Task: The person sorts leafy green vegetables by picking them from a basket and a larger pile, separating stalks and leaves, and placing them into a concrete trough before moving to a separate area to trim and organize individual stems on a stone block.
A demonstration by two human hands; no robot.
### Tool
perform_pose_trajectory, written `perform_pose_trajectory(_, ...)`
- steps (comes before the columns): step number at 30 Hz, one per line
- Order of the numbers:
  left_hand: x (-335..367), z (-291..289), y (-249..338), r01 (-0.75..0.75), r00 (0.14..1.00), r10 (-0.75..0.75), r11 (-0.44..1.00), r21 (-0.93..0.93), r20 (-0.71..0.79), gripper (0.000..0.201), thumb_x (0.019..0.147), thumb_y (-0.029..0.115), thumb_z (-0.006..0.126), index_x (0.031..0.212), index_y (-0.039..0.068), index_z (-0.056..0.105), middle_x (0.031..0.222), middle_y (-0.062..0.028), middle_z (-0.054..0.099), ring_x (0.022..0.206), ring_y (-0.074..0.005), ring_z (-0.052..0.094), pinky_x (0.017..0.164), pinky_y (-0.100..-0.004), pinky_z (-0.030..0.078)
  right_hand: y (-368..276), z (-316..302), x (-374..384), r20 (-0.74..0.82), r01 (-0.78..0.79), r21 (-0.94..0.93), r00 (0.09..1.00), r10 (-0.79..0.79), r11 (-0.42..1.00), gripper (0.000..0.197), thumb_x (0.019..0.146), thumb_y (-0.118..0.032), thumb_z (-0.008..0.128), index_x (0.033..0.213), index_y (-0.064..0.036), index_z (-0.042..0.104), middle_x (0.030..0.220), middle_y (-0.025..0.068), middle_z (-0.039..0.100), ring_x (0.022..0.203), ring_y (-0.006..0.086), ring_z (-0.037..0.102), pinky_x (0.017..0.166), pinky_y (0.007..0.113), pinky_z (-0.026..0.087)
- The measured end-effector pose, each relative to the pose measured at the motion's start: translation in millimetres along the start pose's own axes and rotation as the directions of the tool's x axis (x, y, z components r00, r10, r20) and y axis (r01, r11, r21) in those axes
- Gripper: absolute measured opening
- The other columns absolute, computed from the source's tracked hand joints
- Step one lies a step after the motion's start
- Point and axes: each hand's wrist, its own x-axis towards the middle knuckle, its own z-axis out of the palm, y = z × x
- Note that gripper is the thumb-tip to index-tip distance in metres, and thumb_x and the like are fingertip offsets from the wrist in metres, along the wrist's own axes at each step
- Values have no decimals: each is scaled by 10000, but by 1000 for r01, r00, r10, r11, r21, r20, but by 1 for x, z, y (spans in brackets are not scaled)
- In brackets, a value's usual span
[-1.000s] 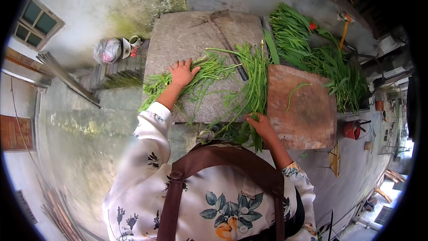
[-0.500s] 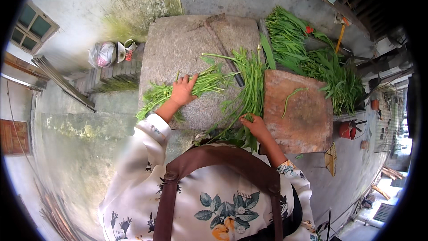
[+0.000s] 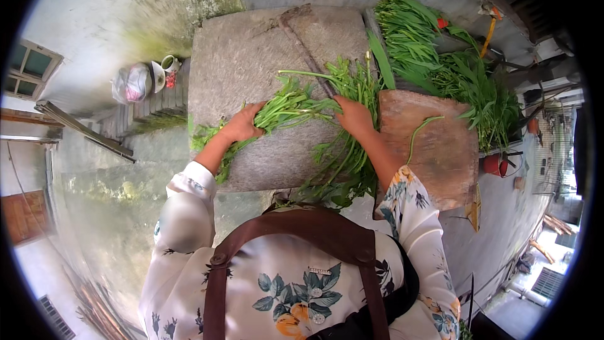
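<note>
A bunch of leafy green stems [image 3: 290, 106] lies across the grey stone slab [image 3: 229, 47]. My left hand [image 3: 242, 124] is wrapped over its leafy left part, thumb on the near side. At the stem ends, on the right, my right hand [image 3: 353, 118] touches the bunch with its fingers apart. Under and beside that hand is a loose heap of similar greens [image 3: 358, 82], trailing over the slab's near edge. A sickle-like tool [image 3: 301, 41] with a rusty head lies on the slab; its handle end is hidden by the right hand and greens.
Right of the slab is a reddish-brown board [image 3: 434, 173] with one curved green stem [image 3: 413, 137] on it. Long-leaved greens [image 3: 409, 31] are piled behind it. A red bucket [image 3: 494, 164] stands farther right. A plastic bag [image 3: 133, 82] and a mug [image 3: 170, 63] sit on a left ledge.
My right hand has moved up and left, from the slab's near edge to the bunch's stem ends. The left hand has shifted slightly nearer and closed around the bunch. The view has shifted slightly.
</note>
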Motion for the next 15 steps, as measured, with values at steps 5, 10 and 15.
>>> perform_pose_trajectory(5, 3, -4, -10, -73, 997, 74, 991, -109, 9, 827, 562, 209, 681, 1264, 81, 262, 1064, -171, 460, 1015, -304, 440, 873, -328, 361, -9, 8, 26, 146, -36, -172, 987, 61, 984, 277, 707, -129, 554, 982, -103, 538, 860, 127, 564, 749, 302, 556, 625, 408, 454)
perform_pose_trajectory(10, -1, -11, 38, 89, 992, -107, 972, 219, 69, 979, 497, 324, 744, 1280, 83, 207, 1123, -187, 403, 1037, -331, 411, 874, -378, 337, -41, 25, 26, 260, 100, -76, 963, -77, 992, 251, 714, -143, 556, 963, -114, 545, 822, 119, 573, 762, 291, 558, 636, 409, 456)
perform_pose_trajectory(15, -8, 8, 50, 78, 996, -88, 858, 508, -4, 1088, 473, 541, 693, 1307, 123, 133, 1241, -253, 241, 1137, -355, 289, 867, -544, 241, -31, 34, 22, 244, -77, 92, 968, 52, 993, 281, 753, -202, 540, 1015, -101, 535, 830, 125, 581, 760, 294, 562, 639, 397, 464)
